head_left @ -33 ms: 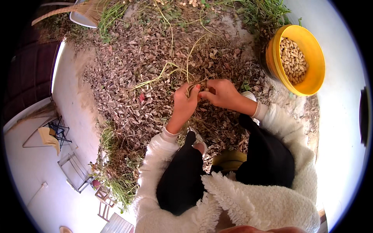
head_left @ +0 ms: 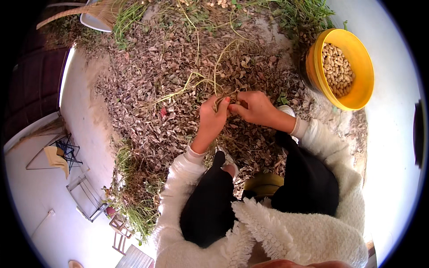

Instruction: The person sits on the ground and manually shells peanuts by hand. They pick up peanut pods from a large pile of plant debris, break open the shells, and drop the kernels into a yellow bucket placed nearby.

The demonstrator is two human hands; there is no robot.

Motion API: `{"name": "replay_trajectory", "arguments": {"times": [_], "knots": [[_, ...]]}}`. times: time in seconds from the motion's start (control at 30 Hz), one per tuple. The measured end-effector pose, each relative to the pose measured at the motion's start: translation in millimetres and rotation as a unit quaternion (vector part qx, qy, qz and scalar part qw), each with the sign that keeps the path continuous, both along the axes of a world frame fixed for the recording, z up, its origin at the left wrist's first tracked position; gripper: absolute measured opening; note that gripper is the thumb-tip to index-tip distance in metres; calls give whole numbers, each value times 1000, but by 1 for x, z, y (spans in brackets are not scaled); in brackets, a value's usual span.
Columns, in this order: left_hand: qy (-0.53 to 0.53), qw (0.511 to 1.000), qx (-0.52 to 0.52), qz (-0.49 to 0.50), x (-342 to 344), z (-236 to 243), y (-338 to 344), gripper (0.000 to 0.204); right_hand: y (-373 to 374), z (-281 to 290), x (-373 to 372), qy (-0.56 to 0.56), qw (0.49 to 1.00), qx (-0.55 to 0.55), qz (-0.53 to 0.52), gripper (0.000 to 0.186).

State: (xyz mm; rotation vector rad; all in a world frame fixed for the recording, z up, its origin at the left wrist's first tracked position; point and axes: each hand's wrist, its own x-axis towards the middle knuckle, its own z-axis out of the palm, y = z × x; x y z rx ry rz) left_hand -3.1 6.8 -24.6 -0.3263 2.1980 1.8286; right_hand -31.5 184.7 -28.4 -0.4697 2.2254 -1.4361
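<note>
Over a bed of dry leaves, my left hand [head_left: 213,117] is closed round the root end of a peanut plant [head_left: 216,67]. Its thin yellow-green stems trail forward and to the left from my fingers. My right hand [head_left: 257,108] is right beside it, thumb and fingers pinched at the same tangle of roots. Any pod between those fingertips is too small and covered to make out. To the right, a yellow bucket [head_left: 367,67] leans, partly filled with unshelled peanuts [head_left: 337,71].
Dry brown leaves [head_left: 156,67] cover the ground. Green plants lie in heaps at the far right [head_left: 306,13] and near left [head_left: 143,210]. A straw broom [head_left: 105,12] rests on a pale basin at the far left. A white wall [head_left: 393,147] runs along the right; folding frames [head_left: 87,198] stand left.
</note>
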Motion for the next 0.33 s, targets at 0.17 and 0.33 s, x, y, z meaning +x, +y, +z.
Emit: {"name": "replay_trajectory", "arguments": {"times": [0.17,0.33], "knots": [[-49,998,19,28,0,-15,-3,22,4,-16,2,-12,998,-57,-7,18],[-74,995,49,54,0,-24,2,22,12,-16,3,2,997,-72,-28,17]]}}
